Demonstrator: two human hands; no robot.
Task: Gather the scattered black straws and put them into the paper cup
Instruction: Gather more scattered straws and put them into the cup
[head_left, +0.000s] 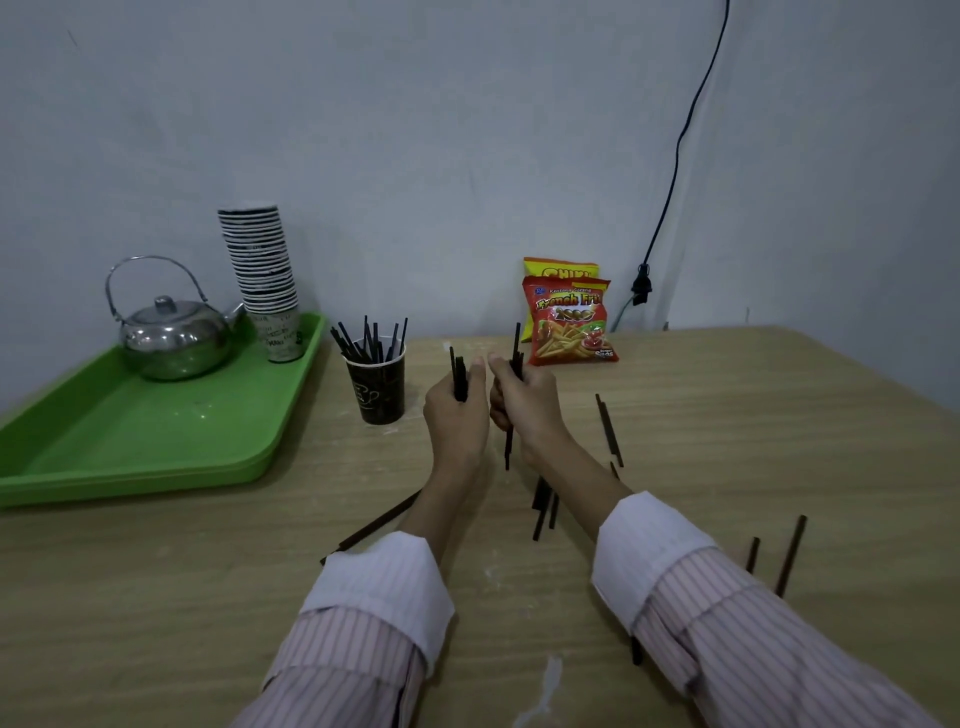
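A dark paper cup (382, 389) stands on the wooden table, with several black straws (369, 340) upright in it. My left hand (457, 415) is shut on a small bundle of black straws (459, 376), just right of the cup. My right hand (524, 400), almost touching the left, is shut on black straws (514, 364) that stick out above and below the fist. Loose straws lie on the table: a pair (609, 430) right of my right hand, some (543, 501) between my forearms, one (382, 522) under my left wrist, and two (789, 556) at the far right.
A green tray (130, 441) at the left carries a steel kettle (174, 332) and a tall stack of paper cups (262, 270). Two snack bags (569, 322) lean against the wall at the back. A black cable with a plug (641, 286) hangs down the wall.
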